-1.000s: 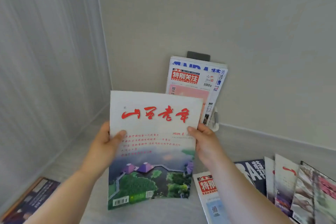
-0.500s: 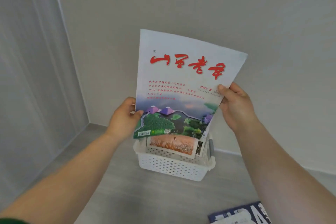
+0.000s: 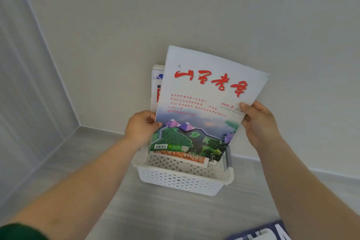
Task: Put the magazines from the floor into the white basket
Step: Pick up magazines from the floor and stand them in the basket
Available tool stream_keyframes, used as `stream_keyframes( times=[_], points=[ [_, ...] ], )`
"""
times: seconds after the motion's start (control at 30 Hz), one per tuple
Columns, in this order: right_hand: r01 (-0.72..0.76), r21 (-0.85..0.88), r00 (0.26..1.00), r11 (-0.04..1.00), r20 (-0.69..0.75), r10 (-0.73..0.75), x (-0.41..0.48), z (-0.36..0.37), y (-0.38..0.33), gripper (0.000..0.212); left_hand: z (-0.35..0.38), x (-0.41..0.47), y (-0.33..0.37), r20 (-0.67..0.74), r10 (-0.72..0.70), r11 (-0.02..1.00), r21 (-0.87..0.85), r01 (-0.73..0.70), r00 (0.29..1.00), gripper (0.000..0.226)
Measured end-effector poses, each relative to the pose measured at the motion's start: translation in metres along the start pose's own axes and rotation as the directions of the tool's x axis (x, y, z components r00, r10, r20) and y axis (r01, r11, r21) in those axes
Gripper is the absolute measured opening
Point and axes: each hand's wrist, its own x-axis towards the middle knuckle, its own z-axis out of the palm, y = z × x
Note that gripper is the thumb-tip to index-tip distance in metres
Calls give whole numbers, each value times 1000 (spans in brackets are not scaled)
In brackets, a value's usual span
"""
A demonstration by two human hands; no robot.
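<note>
A magazine [image 3: 202,99] with red calligraphy and a lake scene on its white cover stands upright over the white perforated basket [image 3: 181,179], its lower edge dipping inside the rim. My left hand [image 3: 141,127] grips its left edge and my right hand [image 3: 257,121] grips its right edge. Behind it, other magazines [image 3: 156,87] stand in the basket against the wall, mostly hidden by the held one.
The basket sits on the grey floor against the back wall, near the room's left corner. A dark blue magazine [image 3: 265,233] lies on the floor at the bottom right edge. Bare floor spreads in front of and left of the basket.
Both hands have carried the magazine away from me and lowered it until its bottom edge enters the basket. My view now looks down on the basket from nearer.
</note>
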Motion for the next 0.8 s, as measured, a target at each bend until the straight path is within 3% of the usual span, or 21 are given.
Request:
stream_keyframes(
  times=[0.1, 0.2, 0.27, 0.37, 0.5, 0.6, 0.7, 0.8],
  points=[
    [-15, -85, 1000, 996, -29, 13, -1, 4, 12, 25, 8, 0, -13, -62, -27, 991, 133, 35, 998, 9],
    [-17, -235, 994, 972, -108, -9, -2, 13, 26, 22, 11, -2, -20, -202, -33, 994, 92, 53, 979, 27],
    [-24, -357, 983, 934, -181, -44, -1, 17, 34, 20, 11, 0, -21, -169, -25, 996, 84, 40, 985, 35],
    [-28, -530, 960, 847, -252, -126, 3, 22, 45, 22, 12, 4, -21, -83, -5, 988, 154, 18, 997, 29],
    [-70, -615, 953, 785, -273, -129, -3, 21, 42, 43, 4, -11, -20, -130, 14, 994, 107, 0, 991, 40],
    [-76, -659, 970, 748, -221, -97, -35, -7, 30, 52, -5, -48, -20, -177, 65, 997, 57, -56, 982, 33],
    [-165, -709, 986, 685, -143, 89, -90, -60, 24, 42, -9, -116, -26, -69, 71, 997, -9, -72, 995, 10],
    [-363, -766, 911, 531, -171, 376, -148, -115, 25, 43, -2, -202, -36, 205, -85, 996, 2, 87, 975, 34]
  ],
)
